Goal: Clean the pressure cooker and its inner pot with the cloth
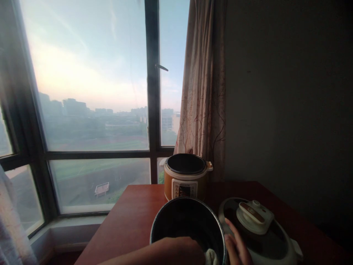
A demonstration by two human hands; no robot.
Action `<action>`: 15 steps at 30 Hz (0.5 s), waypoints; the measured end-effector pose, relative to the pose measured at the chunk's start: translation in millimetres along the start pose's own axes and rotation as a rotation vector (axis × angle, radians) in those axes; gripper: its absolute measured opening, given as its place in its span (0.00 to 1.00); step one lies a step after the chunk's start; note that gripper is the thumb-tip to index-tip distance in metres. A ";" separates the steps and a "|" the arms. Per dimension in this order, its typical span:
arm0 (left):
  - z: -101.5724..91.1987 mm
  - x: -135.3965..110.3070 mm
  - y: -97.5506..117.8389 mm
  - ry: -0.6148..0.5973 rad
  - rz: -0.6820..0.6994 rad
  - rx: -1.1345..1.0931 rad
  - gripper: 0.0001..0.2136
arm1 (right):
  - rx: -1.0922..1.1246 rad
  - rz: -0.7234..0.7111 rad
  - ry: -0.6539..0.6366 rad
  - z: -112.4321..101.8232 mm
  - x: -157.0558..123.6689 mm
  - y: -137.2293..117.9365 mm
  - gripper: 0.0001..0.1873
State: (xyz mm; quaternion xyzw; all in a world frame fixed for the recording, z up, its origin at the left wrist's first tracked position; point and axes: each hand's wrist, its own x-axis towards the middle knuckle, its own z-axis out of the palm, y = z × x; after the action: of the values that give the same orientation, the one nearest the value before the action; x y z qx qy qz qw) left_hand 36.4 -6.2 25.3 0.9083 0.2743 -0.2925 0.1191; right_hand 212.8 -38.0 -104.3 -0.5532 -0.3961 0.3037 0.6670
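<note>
A dark round inner pot (162,221) with a pale rim is tilted so that its opening faces me at the table's front. From the lower left, my left hand (183,248) reaches inside it, closed around a whitish cloth (211,257); part of that hand and most of the cloth are hidden. Against the pot's right outer side lies my right hand (235,244), its fingers steadying the wall near the rim, with the thumb out of sight. Just behind stands a brown and cream electric pressure cooker (168,182), lidless, showing a dark interior.
To the right, a large cooker lid (267,244) with a cream handle rests on the reddish-brown table (118,228). A patterned curtain (198,92) hangs behind the cooker, beside a wide window (93,73). A dark wall (281,92) rises on the right.
</note>
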 end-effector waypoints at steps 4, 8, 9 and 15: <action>1.3 -26.5 -3.4 -0.006 -0.183 -0.086 0.20 | -0.049 -0.028 -0.126 1.8 25.1 0.4 0.34; 18.3 -11.3 -15.6 0.020 -0.115 -0.132 0.20 | -0.044 -0.080 -0.051 15.9 34.9 -0.7 0.29; 24.5 -1.9 -18.9 0.034 -0.091 -0.130 0.20 | -0.042 -0.078 -0.048 19.3 35.3 -1.2 0.29; 58.8 63.0 -32.6 0.143 -0.082 -0.253 0.14 | -0.011 -0.020 -0.076 27.0 32.2 -10.9 0.32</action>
State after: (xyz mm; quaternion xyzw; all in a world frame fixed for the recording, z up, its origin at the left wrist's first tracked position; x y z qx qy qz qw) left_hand 33.2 25.4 -61.2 0.8925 0.3539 -0.1945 0.2008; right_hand 205.3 0.3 -85.5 -0.5411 -0.4282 0.3157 0.6513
